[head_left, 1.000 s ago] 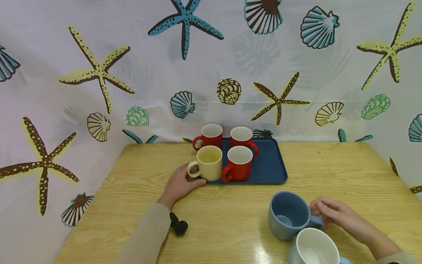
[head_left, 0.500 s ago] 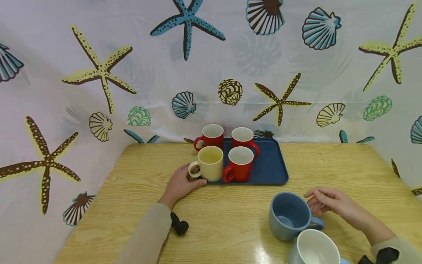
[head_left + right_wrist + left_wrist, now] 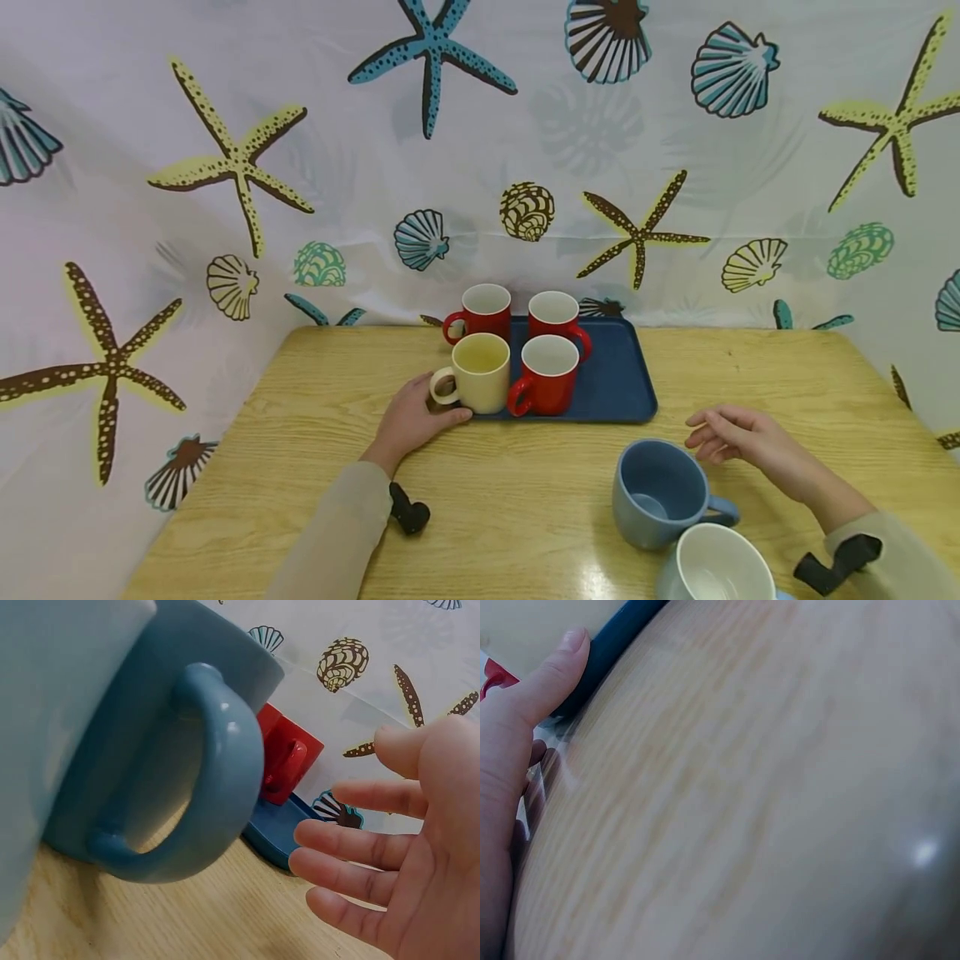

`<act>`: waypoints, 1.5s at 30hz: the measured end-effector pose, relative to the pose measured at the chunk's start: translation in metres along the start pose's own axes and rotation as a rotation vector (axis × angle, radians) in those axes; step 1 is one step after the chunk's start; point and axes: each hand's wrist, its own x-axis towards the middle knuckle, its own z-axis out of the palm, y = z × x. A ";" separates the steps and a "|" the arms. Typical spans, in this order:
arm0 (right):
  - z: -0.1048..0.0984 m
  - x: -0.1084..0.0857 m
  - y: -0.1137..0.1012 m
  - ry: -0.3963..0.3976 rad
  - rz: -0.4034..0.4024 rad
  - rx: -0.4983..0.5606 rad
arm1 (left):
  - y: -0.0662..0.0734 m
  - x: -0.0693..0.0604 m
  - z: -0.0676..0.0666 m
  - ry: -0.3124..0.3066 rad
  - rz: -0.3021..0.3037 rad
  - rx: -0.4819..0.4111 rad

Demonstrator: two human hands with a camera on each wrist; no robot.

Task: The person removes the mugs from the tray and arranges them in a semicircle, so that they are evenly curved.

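Observation:
My left hand [image 3: 411, 423] holds the left front corner of the dark blue tray [image 3: 611, 383], its thumb [image 3: 559, 671] along the front rim. A cream mug [image 3: 483, 385] stands at that corner, its handle just over my hand; the other fingers are mostly hidden. Red mugs with white insides stand beside and behind it, the nearest red mug [image 3: 550, 383] on its right. My right hand [image 3: 742, 442] hovers with relaxed fingers [image 3: 352, 844], apart from a blue mug [image 3: 630, 512]. That mug's handle [image 3: 240, 769] points toward the right.
A pale blue mug [image 3: 720, 562] with a white inside stands in front of the blue one, cut off by the frame. Patterned cloth [image 3: 337, 208] hangs behind the wooden table [image 3: 525, 492]. Both wrists carry black straps.
My right hand has moved away from the blue mug's handle, up and slightly left, its fingers loosening. My left hand and the mugs stay put; the head view shifts slightly.

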 end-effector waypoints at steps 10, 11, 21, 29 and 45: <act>-0.006 0.017 -0.004 0.098 0.012 -0.038 | 0.001 0.000 0.000 -0.004 -0.004 0.005; -0.006 0.018 -0.005 0.100 0.017 -0.041 | 0.001 0.000 0.000 -0.003 -0.003 0.006; -0.005 0.040 -0.013 0.066 0.011 -0.075 | 0.001 0.001 0.002 0.003 0.010 -0.003; 0.002 0.063 -0.024 0.032 0.019 -0.074 | 0.001 0.001 0.000 0.009 0.018 -0.004; 0.008 0.102 -0.041 -0.023 0.041 -0.063 | 0.002 -0.001 -0.001 0.009 0.009 0.001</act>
